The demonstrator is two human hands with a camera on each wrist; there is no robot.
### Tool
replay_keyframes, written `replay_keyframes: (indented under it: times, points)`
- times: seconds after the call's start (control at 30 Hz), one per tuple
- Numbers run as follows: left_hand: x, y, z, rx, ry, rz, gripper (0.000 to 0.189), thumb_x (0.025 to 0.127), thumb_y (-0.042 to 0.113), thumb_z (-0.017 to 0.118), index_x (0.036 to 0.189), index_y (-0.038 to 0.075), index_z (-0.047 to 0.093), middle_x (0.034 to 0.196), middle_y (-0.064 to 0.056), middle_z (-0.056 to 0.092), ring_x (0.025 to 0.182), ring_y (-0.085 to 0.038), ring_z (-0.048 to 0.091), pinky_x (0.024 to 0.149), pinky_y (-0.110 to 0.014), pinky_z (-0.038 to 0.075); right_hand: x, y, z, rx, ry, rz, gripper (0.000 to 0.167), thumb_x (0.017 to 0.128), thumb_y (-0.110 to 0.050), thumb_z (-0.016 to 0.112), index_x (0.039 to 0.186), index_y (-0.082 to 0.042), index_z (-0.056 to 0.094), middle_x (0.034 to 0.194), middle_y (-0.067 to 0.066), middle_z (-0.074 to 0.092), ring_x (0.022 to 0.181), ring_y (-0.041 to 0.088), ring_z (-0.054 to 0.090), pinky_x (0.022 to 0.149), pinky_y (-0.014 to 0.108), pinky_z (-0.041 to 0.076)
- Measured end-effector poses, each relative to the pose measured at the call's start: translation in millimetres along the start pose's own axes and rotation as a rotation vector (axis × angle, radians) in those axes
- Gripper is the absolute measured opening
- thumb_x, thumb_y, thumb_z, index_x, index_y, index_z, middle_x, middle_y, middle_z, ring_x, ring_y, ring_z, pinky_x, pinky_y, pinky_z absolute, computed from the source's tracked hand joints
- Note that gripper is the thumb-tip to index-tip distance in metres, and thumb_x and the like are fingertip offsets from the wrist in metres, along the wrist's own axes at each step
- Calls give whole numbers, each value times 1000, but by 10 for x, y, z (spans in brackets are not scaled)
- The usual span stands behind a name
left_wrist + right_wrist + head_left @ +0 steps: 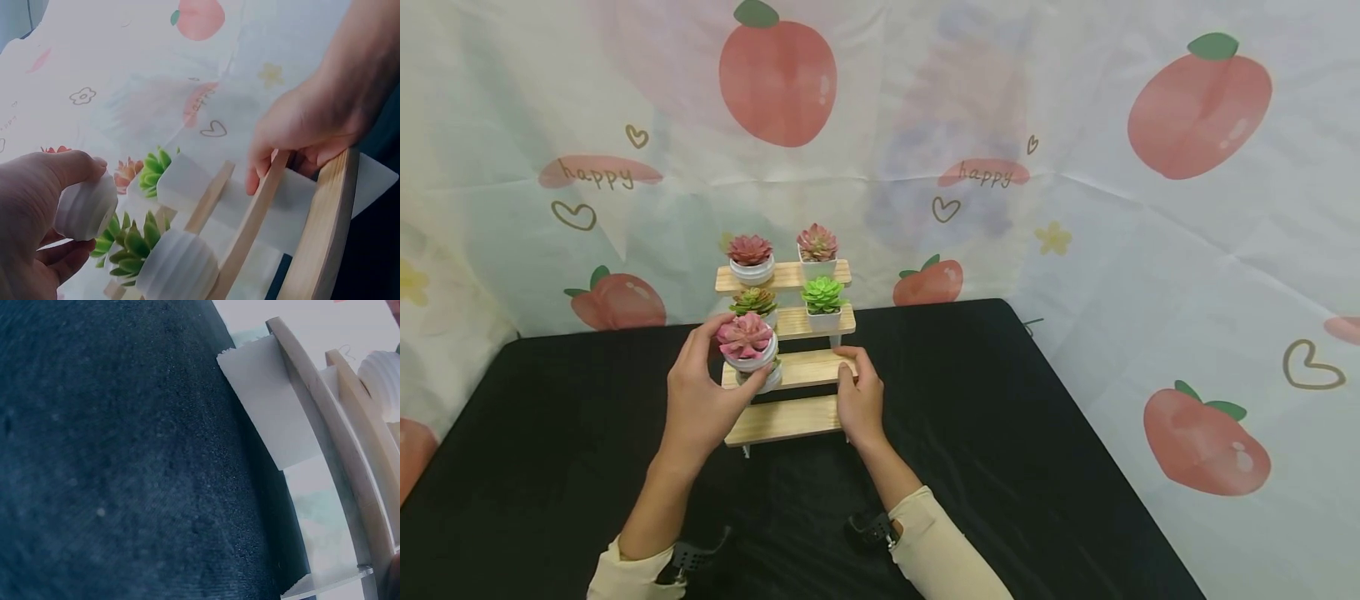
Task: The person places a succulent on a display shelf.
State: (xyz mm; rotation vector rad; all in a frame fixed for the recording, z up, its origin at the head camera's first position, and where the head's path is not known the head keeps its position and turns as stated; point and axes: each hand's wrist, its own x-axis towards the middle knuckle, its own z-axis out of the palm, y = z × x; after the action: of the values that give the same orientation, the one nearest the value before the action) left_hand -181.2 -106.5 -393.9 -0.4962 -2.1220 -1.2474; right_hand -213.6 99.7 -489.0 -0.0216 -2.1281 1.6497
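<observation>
My left hand (703, 392) holds a pink succulent (745, 336) in a ribbed white round pot (87, 209), pinched between thumb and fingers, in front of the tiered wooden stand (790, 419). Just behind it, partly hidden, another white pot (178, 265) with a green succulent (139, 245) stands on the third shelf from the top. At the stand's right side, my right hand (861, 400) grips the end of that same shelf. In the left wrist view, fingers of the right hand (312, 125) reach round a wooden slat.
On the top shelf stand a dark pink succulent (750, 250) and a pale pink one (817, 243). Below them are a brownish-green succulent (754, 302) and a bright green one (823, 295). A black cloth (985, 433) covers the table; a printed curtain (880, 125) hangs behind.
</observation>
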Motion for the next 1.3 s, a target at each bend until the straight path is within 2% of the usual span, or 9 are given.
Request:
replay_keyframes:
  times: [0.13,0.33,0.47,0.6,0.7,0.83,0.97,1.1,1.3]
  points:
    - [6,36,40,0,-21,-4,83,70,3,96,142,0,54,125,-15,61,111,-25,62,96,-31,49,0,-1,2,2,-2,1,29,103,-7,49,122,-15,70,63,0,46,44,7,37,47,29,35]
    - [16,68,104,-10,-29,16,81,71,6,96,141,2,56,124,-13,60,111,-23,60,98,-19,45,-3,-19,-6,-2,3,-1,30,102,-6,49,121,-14,71,70,3,51,46,8,37,48,30,36]
    - [25,90,151,-18,-54,48,79,71,8,96,140,4,58,122,-12,60,112,-23,59,97,-36,49,-1,-22,-8,-15,14,-14,29,101,-6,50,120,-15,71,79,2,57,50,9,39,51,31,38]
    - [29,121,194,-22,-104,76,81,71,6,96,142,5,58,124,-12,61,113,-23,59,95,-47,51,-2,-30,-10,-24,19,-23,28,100,-7,51,119,-14,71,68,0,52,47,9,39,47,30,36]
    - [32,157,226,-38,-136,94,82,70,4,95,143,4,56,128,-12,60,113,-22,59,95,-45,51,-6,-44,-14,-21,16,-23,29,100,-6,51,119,-13,71,66,0,51,46,8,40,45,28,36]
    - [40,210,279,-76,-157,120,82,70,2,93,143,4,55,132,-11,59,113,-21,58,95,-38,51,-6,-54,-21,-13,7,-20,29,99,-6,50,119,-12,71,77,4,59,48,10,43,46,28,37]
    - [62,248,341,-89,-179,136,81,71,1,93,142,3,55,134,-12,57,116,-22,57,96,-38,51,-2,-54,-27,-12,7,-20,29,99,-7,50,119,-13,71,76,5,58,48,11,44,47,28,38]
    - [91,279,388,-65,-204,133,79,72,0,94,140,0,55,133,-14,59,118,-25,58,96,-44,52,-4,-41,-29,-14,0,-8,29,100,-7,51,119,-16,71,65,-1,51,47,9,44,45,27,37]
    - [106,347,438,25,-277,138,80,73,2,94,142,-2,53,131,-18,61,117,-30,61,94,-48,54,-5,-34,-32,-7,3,-10,27,100,-7,52,118,-17,70,63,-2,51,47,10,46,43,28,37]
